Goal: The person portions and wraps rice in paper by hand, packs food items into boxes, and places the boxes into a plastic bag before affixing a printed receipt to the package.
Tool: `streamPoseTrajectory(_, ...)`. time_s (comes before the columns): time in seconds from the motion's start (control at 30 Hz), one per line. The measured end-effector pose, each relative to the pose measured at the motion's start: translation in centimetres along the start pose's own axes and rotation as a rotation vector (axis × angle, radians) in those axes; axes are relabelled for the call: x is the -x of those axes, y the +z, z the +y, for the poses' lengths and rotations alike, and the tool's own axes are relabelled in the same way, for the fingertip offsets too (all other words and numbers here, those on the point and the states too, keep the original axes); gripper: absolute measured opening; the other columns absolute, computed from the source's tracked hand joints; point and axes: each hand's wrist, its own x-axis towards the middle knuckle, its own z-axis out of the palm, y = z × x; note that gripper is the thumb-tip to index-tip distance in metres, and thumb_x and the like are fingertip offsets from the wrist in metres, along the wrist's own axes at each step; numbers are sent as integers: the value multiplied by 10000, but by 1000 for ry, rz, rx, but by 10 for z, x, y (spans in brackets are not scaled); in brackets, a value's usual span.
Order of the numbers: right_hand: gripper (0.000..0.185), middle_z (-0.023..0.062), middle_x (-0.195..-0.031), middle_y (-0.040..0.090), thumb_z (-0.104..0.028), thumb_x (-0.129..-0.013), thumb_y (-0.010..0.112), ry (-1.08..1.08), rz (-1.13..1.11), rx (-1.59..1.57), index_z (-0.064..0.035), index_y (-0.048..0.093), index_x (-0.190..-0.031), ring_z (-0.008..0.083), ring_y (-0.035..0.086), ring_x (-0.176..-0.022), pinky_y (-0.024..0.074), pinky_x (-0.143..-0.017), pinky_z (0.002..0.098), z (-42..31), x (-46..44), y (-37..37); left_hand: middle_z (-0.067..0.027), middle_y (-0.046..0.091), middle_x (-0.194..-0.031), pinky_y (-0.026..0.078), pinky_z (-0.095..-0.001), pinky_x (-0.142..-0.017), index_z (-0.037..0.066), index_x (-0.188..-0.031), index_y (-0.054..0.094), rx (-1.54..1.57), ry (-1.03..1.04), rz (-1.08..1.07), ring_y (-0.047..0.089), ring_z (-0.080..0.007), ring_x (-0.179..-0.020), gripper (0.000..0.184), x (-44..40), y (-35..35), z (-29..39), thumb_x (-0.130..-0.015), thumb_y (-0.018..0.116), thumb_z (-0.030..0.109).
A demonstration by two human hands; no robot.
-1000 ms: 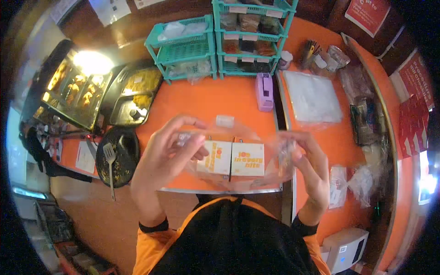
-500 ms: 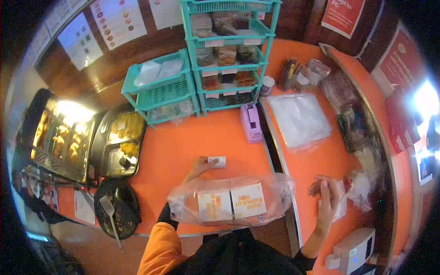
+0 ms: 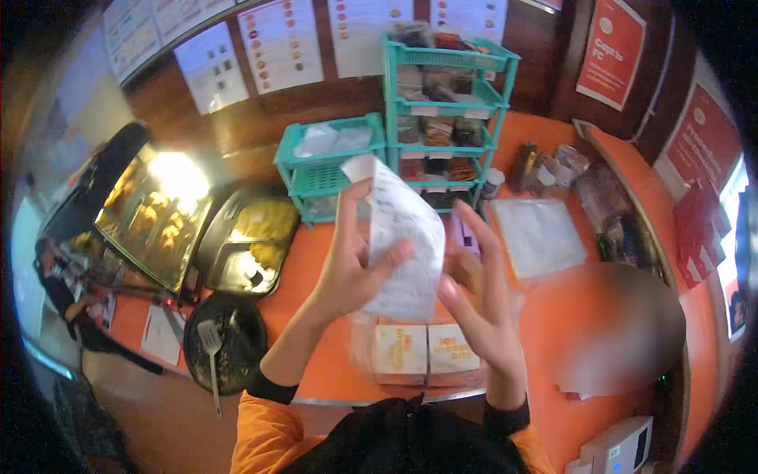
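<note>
A long white paper receipt (image 3: 412,257) with printed lines is held up over the counter, its top end curling over. My left hand (image 3: 343,265) is closed on its left side, thumb across the front. My right hand (image 3: 485,308) is raised just right of the paper, fingers apart; whether a fingertip touches the edge cannot be made out. Below the hands, two white boxes with orange print (image 3: 401,349) sit side by side in a transparent plastic bag near the counter's front edge. Behind my right hand, a purple tape dispenser (image 3: 466,237) is mostly hidden.
At left stand a lit food warmer (image 3: 150,225), food trays (image 3: 251,237) and a black pan (image 3: 237,340) with a spatula (image 3: 211,347). Green shelf racks (image 3: 450,103) rise behind. Plastic bags (image 3: 541,237) lie at right, above a blurred patch. A white device (image 3: 620,450) sits lower right.
The receipt has come up from the counter in my left hand, towards the camera. My right hand has moved left from the right-hand counter to beside it. The view has shifted.
</note>
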Motion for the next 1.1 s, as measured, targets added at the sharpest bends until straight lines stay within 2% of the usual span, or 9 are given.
streamPoseTrajectory(0.13, 408, 94, -1216, 598, -28, -888, 590, -26, -119, -51, -10, 541, -1292, 188, 589, -1070, 458, -904, 291, 18, -25, 50, -176, 458, -1322, 463, -393, -954, 70, -1449, 61, 118, -119, 153, 529, -236, -1179, 815, 51, 3, 31, -873, 629, -22)
streamPoseTrajectory(0.23, 349, 100, -1205, 604, 21, -857, 571, -74, -103, -88, -17, 634, -1197, 173, 569, -1095, 443, -894, 273, 30, -28, 84, -167, 395, -1396, 417, -387, -1009, 36, -1462, 132, -152, 169, 247, 450, -231, -1274, 816, 92, -5, 34, -839, 655, -21)
streamPoseTrajectory(0.3, 381, 106, -1198, 602, 31, -844, 571, -117, -150, -73, -19, 620, -1219, 180, 555, -1116, 430, -914, 280, 25, -26, 103, -144, 392, -1432, 381, -369, -1046, 5, -1461, 252, -295, -22, 113, 400, -223, -1318, 795, 118, -18, 53, -803, 697, 1)
streamPoseTrajectory(0.4, 460, 117, -1199, 590, 45, -827, 566, -144, -224, -132, -31, 575, -1281, 198, 527, -1155, 396, -961, 294, 33, -23, 135, -136, 385, -1458, 348, -348, -1070, -7, -1438, 350, -152, -184, 234, 396, -210, -1321, 742, 152, -30, 68, -794, 717, 26)
streamPoseTrajectory(0.57, 576, 142, -1268, 535, 71, -807, 542, -10, -324, -270, -48, 483, -1368, 235, 482, -1215, 347, -1027, 316, 53, 1, 192, -146, 393, -1451, 312, -354, -1093, -11, -1446, 336, -304, -175, 355, 392, -221, -1329, 787, 206, -65, 67, -778, 746, 54)
streamPoseTrajectory(0.8, 622, 216, -1242, 431, 135, -692, 472, 121, -219, 341, -57, 537, -1280, 412, 428, -1213, 376, -1033, 454, 233, 90, 259, -165, 426, -1226, 392, -390, -1007, 74, -1429, 380, -695, -396, 464, 473, -319, -1156, 911, 311, -128, -103, -615, 782, 3)
streamPoseTrajectory(0.9, 641, 209, -1231, 433, 138, -671, 466, 282, -226, 396, -68, 551, -1272, 404, 418, -1236, 382, -1036, 443, 328, 155, 261, -196, 413, -1197, 402, -415, -1000, 119, -1428, 392, -736, -525, 474, 469, -365, -1121, 928, 376, -131, -199, -589, 761, -24)
streamPoseTrajectory(1.0, 625, 212, -1314, 404, 108, -669, 504, 411, -284, 481, -95, 578, -1255, 410, 408, -1240, 354, -1047, 491, 356, 178, 254, -236, 404, -1185, 415, -456, -988, 161, -1419, 405, -780, -622, 432, 457, -411, -1121, 926, 389, -130, -216, -587, 773, -11)
streamPoseTrajectory(1.1, 602, 164, -1399, 355, 75, -699, 546, 274, -384, 645, -196, 625, -1230, 376, 415, -1208, 367, -1025, 469, 364, 186, 244, -225, 416, -1196, 435, -472, -957, 211, -1428, 399, -839, -632, 379, 472, -420, -1144, 950, 393, -138, -211, -591, 813, 39)
